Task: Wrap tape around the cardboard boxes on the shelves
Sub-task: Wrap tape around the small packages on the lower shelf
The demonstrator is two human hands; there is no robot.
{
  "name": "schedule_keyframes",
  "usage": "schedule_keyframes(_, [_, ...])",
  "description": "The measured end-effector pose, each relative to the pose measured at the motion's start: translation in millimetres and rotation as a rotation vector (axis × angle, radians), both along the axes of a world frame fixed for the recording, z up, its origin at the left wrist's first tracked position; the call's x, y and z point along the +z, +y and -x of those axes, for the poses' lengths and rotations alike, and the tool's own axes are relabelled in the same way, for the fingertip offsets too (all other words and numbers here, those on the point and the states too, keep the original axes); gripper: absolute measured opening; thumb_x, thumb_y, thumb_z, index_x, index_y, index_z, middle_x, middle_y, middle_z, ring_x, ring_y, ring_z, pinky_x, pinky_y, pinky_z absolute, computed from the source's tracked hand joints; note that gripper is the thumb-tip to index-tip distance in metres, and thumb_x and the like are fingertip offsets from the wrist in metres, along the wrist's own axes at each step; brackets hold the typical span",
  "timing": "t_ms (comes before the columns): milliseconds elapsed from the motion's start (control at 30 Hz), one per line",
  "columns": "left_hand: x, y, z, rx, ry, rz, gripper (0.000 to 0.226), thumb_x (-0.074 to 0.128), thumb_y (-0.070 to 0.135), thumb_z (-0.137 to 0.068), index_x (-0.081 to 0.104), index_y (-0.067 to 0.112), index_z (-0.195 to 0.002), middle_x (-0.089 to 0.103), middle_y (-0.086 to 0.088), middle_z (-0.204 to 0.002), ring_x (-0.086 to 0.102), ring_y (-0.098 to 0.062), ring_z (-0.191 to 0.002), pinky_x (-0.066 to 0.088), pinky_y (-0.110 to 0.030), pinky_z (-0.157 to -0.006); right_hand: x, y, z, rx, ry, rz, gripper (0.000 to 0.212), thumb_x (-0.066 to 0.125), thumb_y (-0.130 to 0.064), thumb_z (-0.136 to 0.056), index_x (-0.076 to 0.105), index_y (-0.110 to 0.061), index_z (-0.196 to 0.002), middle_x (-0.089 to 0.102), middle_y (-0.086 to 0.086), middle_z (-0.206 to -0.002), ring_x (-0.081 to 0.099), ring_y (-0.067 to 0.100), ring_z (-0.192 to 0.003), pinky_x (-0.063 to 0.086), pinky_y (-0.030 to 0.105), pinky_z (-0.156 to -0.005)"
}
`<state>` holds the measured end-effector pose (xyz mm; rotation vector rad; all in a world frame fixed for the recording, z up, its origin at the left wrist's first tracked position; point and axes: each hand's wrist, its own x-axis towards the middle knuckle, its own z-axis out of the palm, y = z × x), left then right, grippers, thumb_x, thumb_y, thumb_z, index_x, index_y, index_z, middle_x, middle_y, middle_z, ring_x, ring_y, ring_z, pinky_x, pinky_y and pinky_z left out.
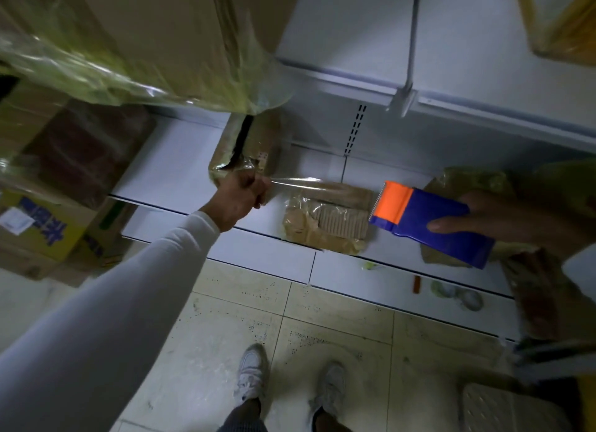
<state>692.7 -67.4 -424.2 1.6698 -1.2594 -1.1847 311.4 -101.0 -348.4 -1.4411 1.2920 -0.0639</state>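
the left hand (243,195) pinches the free end of a clear tape strip (309,183) against the corner of a small cardboard box (248,147) on the white lower shelf (174,173), likely to anchor it so the strip stays taut. the right hand (503,220) is wrapped around a blue tape dispenser (432,223) with an orange head, held well to the right, so the tape spans the gap above a flat, already taped cardboard packet (325,222) near the shelf's front edge. that stretch probably keeps the film from folding on itself. a large film-covered box (135,38) overhangs from the upper shelf, crowding the space above the left hand, while to the right the shelf offers open room for swinging the dispenser. below, the tiled floor (290,351) gives standing room, with the person's shoes (254,373) set back from the shelf edge.
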Motion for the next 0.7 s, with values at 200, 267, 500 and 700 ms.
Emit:
schedule_keyframes(200, [-14,-1,-2,0.012,-0.032,-0.065,0.018,0.045,0.011,-0.099,0.059,0.000,-0.097,0.055,-0.010,-0.075,0.051,-0.017,-0.066,0.048,-0.024,-0.060,-8,-16,-7,0.110,0.114,-0.011,0.109,0.082,-0.074,-0.036,0.058,0.014,-0.095,0.065,0.034,-0.082,0.060,0.035,-0.068,0.042,0.034,-0.063])
schedule_keyframes(267, [-20,-2,2,0.022,-0.031,-0.087,0.016,0.047,0.010,-0.099,0.060,0.000,-0.098,0.055,-0.012,-0.077,0.051,-0.019,-0.067,0.048,-0.027,-0.061,-12,-19,-7,0.103,0.155,-0.016,0.097,0.079,-0.070,-0.040,0.060,0.011,-0.090,0.065,0.024,-0.071,0.061,0.031,-0.062,0.042,0.030,-0.057])
schedule_keyframes(500, [-41,-11,22,0.068,-0.027,-0.216,0.014,0.050,0.006,-0.097,0.059,0.000,-0.088,0.050,-0.009,-0.066,0.045,-0.018,-0.055,0.038,-0.020,-0.046,-31,-17,-9,0.046,0.186,-0.043,0.042,0.084,-0.040,-0.066,0.060,-0.005,-0.073,0.065,0.010,-0.059,0.063,0.021,-0.051,0.045,0.029,-0.053])
schedule_keyframes(700, [-56,-13,39,0.093,0.002,-0.306,0.019,0.050,0.009,-0.096,0.059,0.005,-0.079,0.055,-0.012,-0.069,0.048,-0.022,-0.054,0.035,-0.022,-0.046,-54,-10,-10,-0.002,0.177,-0.079,0.037,0.082,-0.036,-0.069,0.063,-0.006,-0.080,0.068,0.009,-0.060,0.067,0.020,-0.052,0.049,0.027,-0.054])
